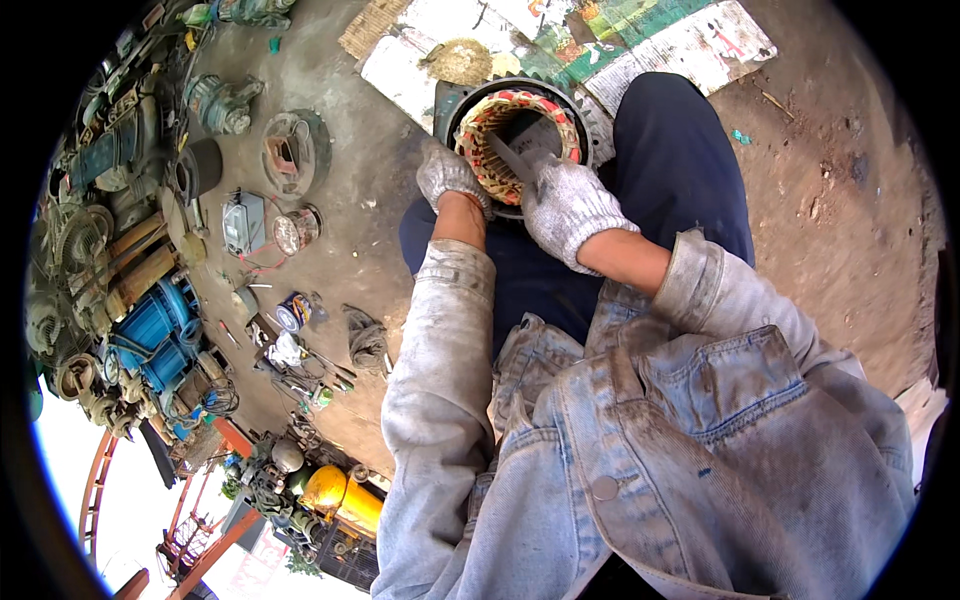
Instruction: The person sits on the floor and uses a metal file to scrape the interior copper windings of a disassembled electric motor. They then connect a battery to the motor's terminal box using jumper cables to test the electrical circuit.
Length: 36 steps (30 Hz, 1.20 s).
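A motor stator [465,112] in a dark round housing sits at my knees, its ring of winding [520,103] bound with cream and red material. My left hand [445,175] wears a pale knit glove and grips the housing's left side, its fingertips partly hidden. My right hand [565,205], also gloved, is closed on a flat grey strip-like tool [510,155] that reaches into the bore, against or close to the inner left wall; I cannot tell if it touches.
Cardboard sheets [655,70] lie beyond the stator. At left on the concrete floor [820,190] are a round casting [295,155], a grey metal box [243,222], cans [293,312], hand tools [320,370], blue motor housings [155,335] and piled metal parts. A yellow cylinder [340,495] stands at lower left.
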Tool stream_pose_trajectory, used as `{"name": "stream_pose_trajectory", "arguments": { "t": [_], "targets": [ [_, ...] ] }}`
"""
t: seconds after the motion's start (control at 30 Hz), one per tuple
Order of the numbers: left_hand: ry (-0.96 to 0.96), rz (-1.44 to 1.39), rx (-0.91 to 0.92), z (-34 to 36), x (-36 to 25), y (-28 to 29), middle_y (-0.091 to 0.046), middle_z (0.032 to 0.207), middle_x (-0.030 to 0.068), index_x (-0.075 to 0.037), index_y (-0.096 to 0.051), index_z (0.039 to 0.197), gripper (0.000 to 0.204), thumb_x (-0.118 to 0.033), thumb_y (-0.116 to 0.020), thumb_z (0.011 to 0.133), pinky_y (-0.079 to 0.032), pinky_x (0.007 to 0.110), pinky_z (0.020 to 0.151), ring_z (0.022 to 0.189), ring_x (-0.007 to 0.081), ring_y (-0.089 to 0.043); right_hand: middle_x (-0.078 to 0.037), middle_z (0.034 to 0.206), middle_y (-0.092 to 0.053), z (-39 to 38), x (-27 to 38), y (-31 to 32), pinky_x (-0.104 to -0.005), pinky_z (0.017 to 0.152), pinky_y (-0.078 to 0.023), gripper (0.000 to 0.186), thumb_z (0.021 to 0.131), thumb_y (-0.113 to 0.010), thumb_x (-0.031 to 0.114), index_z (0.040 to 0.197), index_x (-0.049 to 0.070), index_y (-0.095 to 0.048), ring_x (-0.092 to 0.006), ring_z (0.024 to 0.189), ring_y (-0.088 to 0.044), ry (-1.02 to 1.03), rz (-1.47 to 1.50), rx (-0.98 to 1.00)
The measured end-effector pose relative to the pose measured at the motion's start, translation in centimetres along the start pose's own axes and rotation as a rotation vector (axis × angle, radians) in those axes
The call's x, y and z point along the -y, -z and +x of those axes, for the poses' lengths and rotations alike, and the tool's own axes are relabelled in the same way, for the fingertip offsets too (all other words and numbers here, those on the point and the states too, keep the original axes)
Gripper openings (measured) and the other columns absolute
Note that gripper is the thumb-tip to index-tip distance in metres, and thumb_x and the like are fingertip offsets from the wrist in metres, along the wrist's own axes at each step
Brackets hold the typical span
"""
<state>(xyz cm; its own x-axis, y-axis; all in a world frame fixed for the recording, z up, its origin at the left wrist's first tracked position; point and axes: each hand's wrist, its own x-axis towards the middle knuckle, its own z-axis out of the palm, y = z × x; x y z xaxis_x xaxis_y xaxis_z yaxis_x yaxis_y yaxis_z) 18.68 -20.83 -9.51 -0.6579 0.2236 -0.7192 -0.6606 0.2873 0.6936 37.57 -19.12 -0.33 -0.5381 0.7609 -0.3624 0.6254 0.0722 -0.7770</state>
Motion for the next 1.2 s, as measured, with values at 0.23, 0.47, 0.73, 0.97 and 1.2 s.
{"name": "stream_pose_trajectory", "arguments": {
  "t": [0.23, 0.47, 0.73, 0.97, 1.2],
  "targets": [
    [-0.276, 0.395, 0.026, 6.7, 3.6, 3.6, -0.076, 0.108, 0.0167, 0.003, -0.069, 0.117, 0.053, -0.042, -0.046, 0.103, -0.058, 0.047, 0.078, 0.09, 0.0312, -0.074, -0.028, 0.097, -0.073, 0.1, 1.1, -1.0, -0.0514, 0.082, -0.059, 0.023, 0.09, -0.063, 0.015, 0.104, -0.002, -0.069, -0.0445, 0.093, -0.072, 0.112, -0.125, -0.025],
    [-0.481, 1.33, -0.033, -1.0, 1.0, -1.8, -0.077, 0.101, 0.0174, 0.0, -0.071, 0.108, 0.036, -0.033, -0.059, 0.103, -0.057, 0.039, 0.08, 0.096, 0.0292, -0.075, -0.026, 0.101, -0.074, 3.7, 3.7, 1.0, -0.0509, 0.086, -0.058, 0.028, 0.089, -0.064, 0.019, 0.11, 0.002, -0.073, -0.0437, 0.097, -0.072, 0.034, -0.261, 0.063],
    [-0.083, 0.321, -0.205, 1.6, 1.9, -0.4, -0.073, 0.107, 0.0285, 0.009, -0.071, 0.11, 0.064, -0.05, -0.047, 0.099, -0.052, 0.049, 0.088, 0.101, 0.0429, -0.071, -0.024, 0.107, -0.074, 2.9, -1.5, 5.3, -0.0482, 0.091, -0.056, 0.033, 0.095, -0.057, 0.02, 0.117, 0.001, -0.072, -0.041, 0.102, -0.072, 0.183, -0.308, 0.27],
    [-0.071, 0.601, -0.246, -2.0, 0.3, -1.8, -0.072, 0.118, 0.0288, 0.008, -0.069, 0.118, 0.064, -0.049, -0.047, 0.099, -0.052, 0.048, 0.093, 0.109, 0.0414, -0.071, -0.004, 0.091, -0.069, 0.5, -4.4, 10.8, -0.0233, 0.059, -0.047, 0.024, 0.101, -0.059, 0.008, 0.122, 0.001, -0.069, -0.0067, 0.063, -0.056, -0.016, 0.373, -0.093],
    [-0.084, 0.586, -0.259, 1.7, 1.7, 1.5, -0.071, 0.115, 0.031, 0.005, -0.07, 0.114, 0.061, -0.048, -0.043, 0.1, -0.051, 0.048, 0.093, 0.11, 0.0433, -0.069, -0.018, 0.111, -0.074, 11.2, -3.9, 3.1, -0.0423, 0.093, -0.055, 0.023, 0.097, -0.06, 0.012, 0.113, 0.002, -0.073, -0.0347, 0.102, -0.071, 0.298, 0.032, -0.436]
  ]
}}
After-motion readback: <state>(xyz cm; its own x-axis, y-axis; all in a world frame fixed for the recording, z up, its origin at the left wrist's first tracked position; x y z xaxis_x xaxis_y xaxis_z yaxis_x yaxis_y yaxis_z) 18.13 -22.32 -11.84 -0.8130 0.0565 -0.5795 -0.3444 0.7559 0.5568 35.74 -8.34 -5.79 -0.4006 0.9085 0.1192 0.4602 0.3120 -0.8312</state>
